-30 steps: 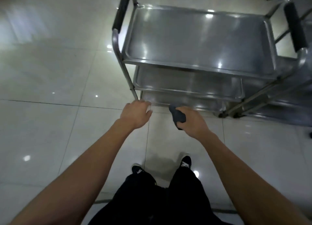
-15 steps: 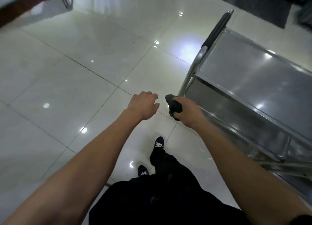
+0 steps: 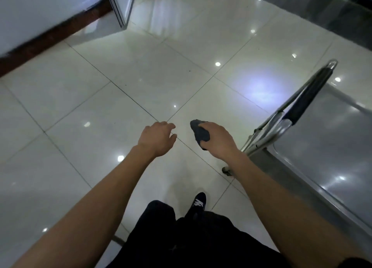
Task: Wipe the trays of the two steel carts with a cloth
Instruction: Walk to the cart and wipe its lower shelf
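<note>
Gripping dark cloth in right hand, left hand fingers seemingly loose, glossy tiled floor

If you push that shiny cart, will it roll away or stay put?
The cart would probably roll easily: a small wheel shows under its leg, and the tiled floor looks smooth and glossy. It likely feels heavy, being steel. Neither hand touches it now.
</note>
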### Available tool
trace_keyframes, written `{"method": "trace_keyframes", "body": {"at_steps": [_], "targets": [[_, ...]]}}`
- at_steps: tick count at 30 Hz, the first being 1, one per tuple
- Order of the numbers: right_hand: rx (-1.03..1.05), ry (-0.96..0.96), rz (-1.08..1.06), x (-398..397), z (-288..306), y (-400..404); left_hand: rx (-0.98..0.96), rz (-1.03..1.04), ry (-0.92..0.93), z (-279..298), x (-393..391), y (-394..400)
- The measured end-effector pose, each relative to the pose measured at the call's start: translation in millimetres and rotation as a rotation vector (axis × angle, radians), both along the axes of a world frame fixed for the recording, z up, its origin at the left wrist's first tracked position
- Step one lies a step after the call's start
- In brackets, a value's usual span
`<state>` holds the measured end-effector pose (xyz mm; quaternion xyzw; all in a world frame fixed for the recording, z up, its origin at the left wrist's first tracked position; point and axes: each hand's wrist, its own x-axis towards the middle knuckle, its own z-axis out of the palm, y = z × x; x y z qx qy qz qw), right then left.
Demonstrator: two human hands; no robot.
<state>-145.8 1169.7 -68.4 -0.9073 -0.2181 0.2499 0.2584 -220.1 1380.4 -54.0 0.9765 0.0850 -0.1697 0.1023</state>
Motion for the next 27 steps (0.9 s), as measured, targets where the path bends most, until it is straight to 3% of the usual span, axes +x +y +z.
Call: {"method": "trace_keyframes", "body": {"at_steps": [7,14,20,27], "targets": [[0.049,0.044,-0.032,108,3,69,-0.092,0.165,-0.071,-15,81,87],[0.002,0.038,-0.137,204,18,139,-0.196,0.189,-0.082,-33,190,178],[-0.001,0.027,-0.286,272,34,152,-0.180,0.059,-0.099,-12,296,204],[0.085,0.018,-0.443,358,28,133,-0.180,-0.139,-0.115,-1,431,167]]}}
